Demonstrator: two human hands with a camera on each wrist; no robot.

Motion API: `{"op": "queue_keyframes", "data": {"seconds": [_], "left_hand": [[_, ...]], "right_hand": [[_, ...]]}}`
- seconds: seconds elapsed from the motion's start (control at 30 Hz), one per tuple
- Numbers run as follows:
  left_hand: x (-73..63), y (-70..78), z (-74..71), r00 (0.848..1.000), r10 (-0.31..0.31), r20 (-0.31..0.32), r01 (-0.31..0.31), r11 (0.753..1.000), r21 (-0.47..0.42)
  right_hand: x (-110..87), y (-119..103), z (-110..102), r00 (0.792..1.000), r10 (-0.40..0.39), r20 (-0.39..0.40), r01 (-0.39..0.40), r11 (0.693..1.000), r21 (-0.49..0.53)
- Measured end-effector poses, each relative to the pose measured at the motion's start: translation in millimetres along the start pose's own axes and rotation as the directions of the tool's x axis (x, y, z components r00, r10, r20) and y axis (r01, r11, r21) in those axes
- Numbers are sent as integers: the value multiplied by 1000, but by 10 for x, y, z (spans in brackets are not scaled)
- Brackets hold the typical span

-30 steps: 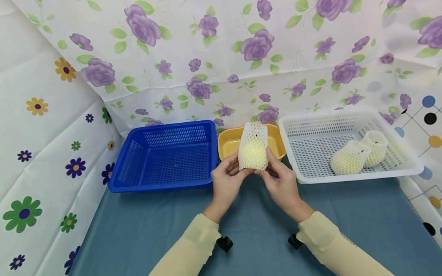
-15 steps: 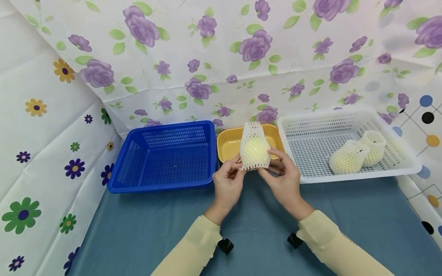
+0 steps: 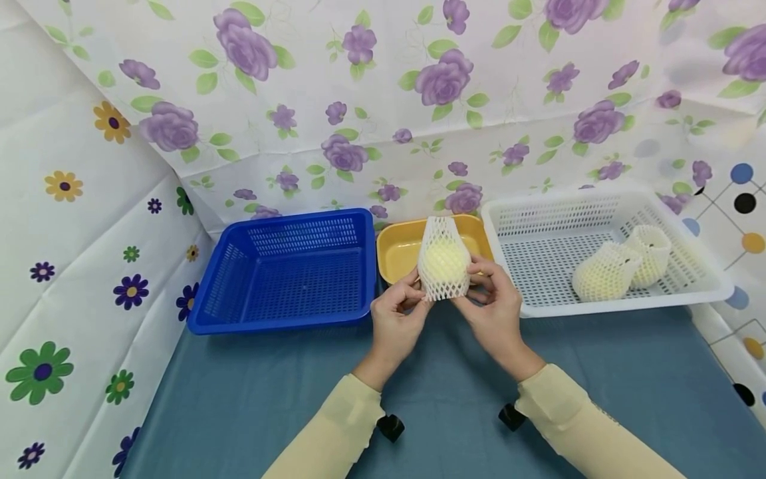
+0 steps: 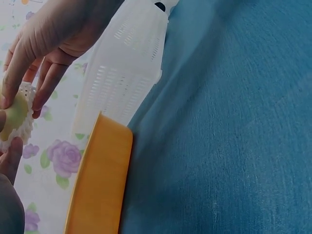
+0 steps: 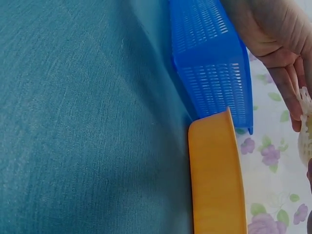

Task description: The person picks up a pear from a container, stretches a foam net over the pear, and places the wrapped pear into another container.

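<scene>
Both hands hold up a round, pale yellow fruit (image 3: 444, 258) in a white foam net sleeve (image 3: 441, 226), in front of the yellow tray. My left hand (image 3: 396, 322) pinches the net's lower left edge. On the other side my right hand (image 3: 493, 309) grips the lower right, its fingertips against the fruit's side. The net's upper end stands up narrow above the fruit, and its lower rim hangs just below it. In the left wrist view, the fruit (image 4: 18, 111) shows yellowish-green through the mesh. The fruit's exact kind cannot be told.
A blue basket (image 3: 281, 326) stands at the left and a yellow tray (image 3: 395, 233) in the middle. To the right, a white basket (image 3: 538, 266) contains two netted fruits (image 3: 604, 273). Blue cloth (image 3: 443, 412) covers the table. Flowered sheets (image 3: 383, 146) hang behind.
My right fingers have shifted up along the fruit's side. The net's lower rim now spreads visibly below the fruit, and its upper end has narrowed. The baskets have stayed put.
</scene>
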State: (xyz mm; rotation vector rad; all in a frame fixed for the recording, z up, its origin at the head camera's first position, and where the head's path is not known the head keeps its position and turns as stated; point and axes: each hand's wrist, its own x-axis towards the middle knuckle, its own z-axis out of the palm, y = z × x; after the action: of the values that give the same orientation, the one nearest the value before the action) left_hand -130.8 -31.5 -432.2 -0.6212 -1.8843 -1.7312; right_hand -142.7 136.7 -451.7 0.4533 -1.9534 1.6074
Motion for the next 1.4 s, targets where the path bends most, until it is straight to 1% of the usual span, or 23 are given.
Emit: {"op": "queue_keyframes", "data": {"seconds": [0.07,0.13,0.23,0.3,0.37,0.4,0.47,0.5,0.6,0.67,0.7,0.73,0.77,0.83,0.9,1.0,1.07,1.13,1.2,1.27,1.3,1.33,1.4], "left_hand": [[-7,-20,0,1000,-26,14,27,999,-38],[-21,-47,-10,997,-66,50,70,993,-98],[-38,-88,-24,986,-129,103,146,972,-184],[-25,-104,-25,979,-177,103,197,952,-235],[12,-113,-17,969,-236,76,248,932,-264],[35,-114,-11,960,-271,63,278,921,-272],[85,-106,-5,934,-352,57,353,893,-277],[107,-103,-6,918,-390,73,395,878,-271],[149,-93,-17,858,-489,160,514,820,-253],[166,-98,-32,819,-532,214,572,783,-243],[172,-104,-42,805,-547,229,592,771,-237],[177,-112,-53,795,-558,236,604,762,-232],[183,-118,-64,790,-566,235,611,758,-228],[192,-129,-87,790,-574,214,611,763,-209],[201,-137,-109,799,-573,183,601,775,-197],[209,-151,-133,812,-564,148,583,791,-187],[210,-154,-142,816,-560,142,578,794,-190],[207,-152,-145,817,-555,155,576,793,-199],[205,-145,-143,813,-555,177,582,787,-205],[202,-135,-141,808,-555,200,588,784,-200],[204,-125,-140,808,-550,210,586,788,-188],[205,-113,-140,808,-547,218,583,794,-173],[225,-37,-141,816,-533,223,564,818,-109]], "right_hand": [[5,-9,1,1000,-8,1,8,1000,10],[21,-53,-1,1000,-14,3,14,1000,25],[50,-158,-6,1000,-22,3,22,999,40],[62,-206,-6,1000,-30,2,30,999,43],[66,-252,-1,999,-37,3,37,999,40],[62,-260,2,999,-40,6,39,998,42],[63,-295,10,999,-46,18,46,998,35],[64,-321,13,998,-47,28,46,998,31],[66,-375,18,997,-40,67,39,999,16],[68,-404,12,994,-22,107,22,1000,5],[66,-411,5,991,-10,131,9,1000,6],[67,-419,-5,987,0,158,0,1000,5],[67,-422,-17,982,13,187,-16,1000,14],[69,-416,-45,967,29,253,-42,998,45],[81,-392,-70,953,39,302,-67,994,82],[119,-313,-92,936,80,342,-133,982,136],[155,-262,-100,925,132,356,-198,968,155],[188,-227,-109,903,192,385,-275,946,172],[213,-219,-117,867,246,433,-356,914,193],[225,-225,-120,835,277,475,-410,889,204],[228,-229,-120,824,288,488,-431,878,209],[229,-236,-118,817,302,491,-450,867,215],[230,-243,-115,817,330,474,-468,859,209]]}}
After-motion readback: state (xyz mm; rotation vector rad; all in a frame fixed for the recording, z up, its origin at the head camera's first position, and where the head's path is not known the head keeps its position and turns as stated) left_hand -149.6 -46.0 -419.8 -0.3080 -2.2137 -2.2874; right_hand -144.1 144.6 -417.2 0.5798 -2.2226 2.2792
